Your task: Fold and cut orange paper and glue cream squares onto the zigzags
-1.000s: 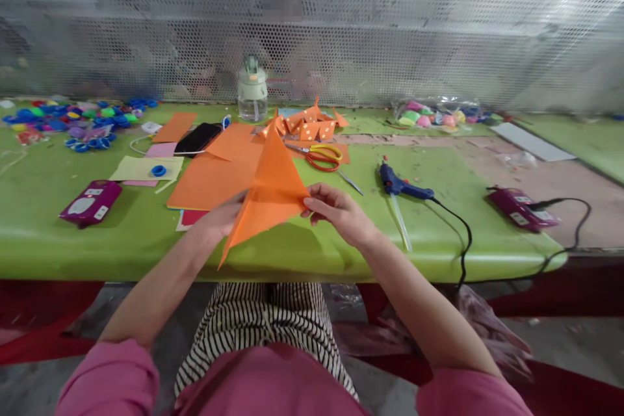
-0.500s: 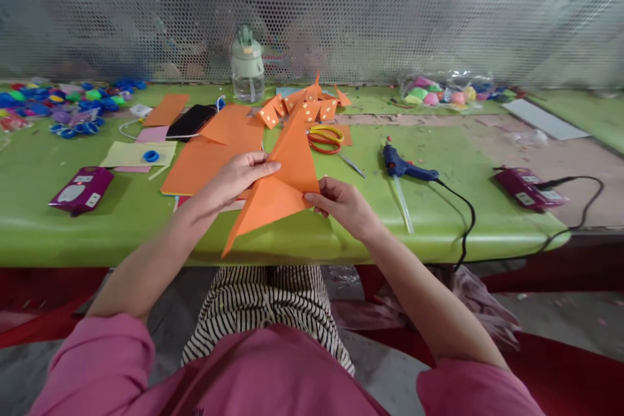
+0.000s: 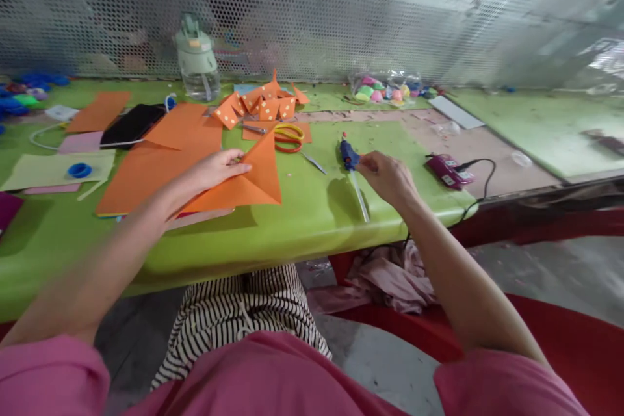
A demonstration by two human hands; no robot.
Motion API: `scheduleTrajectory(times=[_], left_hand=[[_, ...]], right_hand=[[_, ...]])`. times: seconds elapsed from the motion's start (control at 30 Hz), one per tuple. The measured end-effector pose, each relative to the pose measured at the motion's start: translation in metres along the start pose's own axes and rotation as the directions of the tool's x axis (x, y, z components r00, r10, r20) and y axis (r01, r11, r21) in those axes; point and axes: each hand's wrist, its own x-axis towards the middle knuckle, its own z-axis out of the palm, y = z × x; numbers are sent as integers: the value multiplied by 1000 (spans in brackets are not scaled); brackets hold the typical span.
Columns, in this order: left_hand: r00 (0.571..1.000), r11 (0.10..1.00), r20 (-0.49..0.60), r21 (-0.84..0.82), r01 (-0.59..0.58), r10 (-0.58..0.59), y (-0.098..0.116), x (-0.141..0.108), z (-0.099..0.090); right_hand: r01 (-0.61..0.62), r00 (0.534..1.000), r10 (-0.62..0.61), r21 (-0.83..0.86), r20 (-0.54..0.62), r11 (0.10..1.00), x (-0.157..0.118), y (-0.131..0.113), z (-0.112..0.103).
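My left hand (image 3: 227, 169) is closed on a folded orange paper (image 3: 263, 172), pinching its left side over the front part of the table. Further right, my right hand (image 3: 387, 174) has its fingers closed around the handle of a blue glue gun (image 3: 348, 155); the hand covers most of that handle. A clear glue stick (image 3: 359, 196) sticks out of the gun toward the table's front edge. Scissors (image 3: 288, 136) with yellow and orange handles lie between my hands. Behind them stand folded orange paper pieces with pale dots (image 3: 277, 108).
Orange sheets (image 3: 160, 159), a black phone (image 3: 133, 125) and a blue ring (image 3: 79, 171) lie at left. A water bottle (image 3: 197, 62) stands at the back. A purple power box (image 3: 449, 171) with a black cord sits at right, behind it a bag of colourful pieces (image 3: 385, 89).
My right hand has let go of the orange paper and moved right to take hold of the glue gun's handle. The view has turned to the right.
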Motion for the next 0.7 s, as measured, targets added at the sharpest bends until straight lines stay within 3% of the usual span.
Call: scheduleTrajectory(times=[0.2, 0.3, 0.4, 0.47, 0.57, 0.7], left_hand=[[997, 997, 44, 7, 70, -71, -12, -5, -13], [994, 995, 36, -14, 103, -102, -17, -3, -13], [987, 992, 109, -15, 121, -119, -21, -1, -10], [986, 995, 138, -35, 98, -92, -23, 0, -8], [994, 999, 98, -10, 50, -49, -25, 0, -9], [992, 996, 102, 56, 64, -70, -27, 3, -11]], right_hand=[[134, 988, -131, -43, 78, 990, 20, -28, 18], [168, 980, -162, -49, 116, 985, 33, -43, 30], [180, 968, -165, -64, 189, 982, 41, -53, 42], [185, 961, -164, -75, 224, 980, 39, -56, 47], [196, 953, -169, -87, 250, 977, 32, -53, 48], [209, 950, -177, -107, 257, 972, 27, -50, 44]])
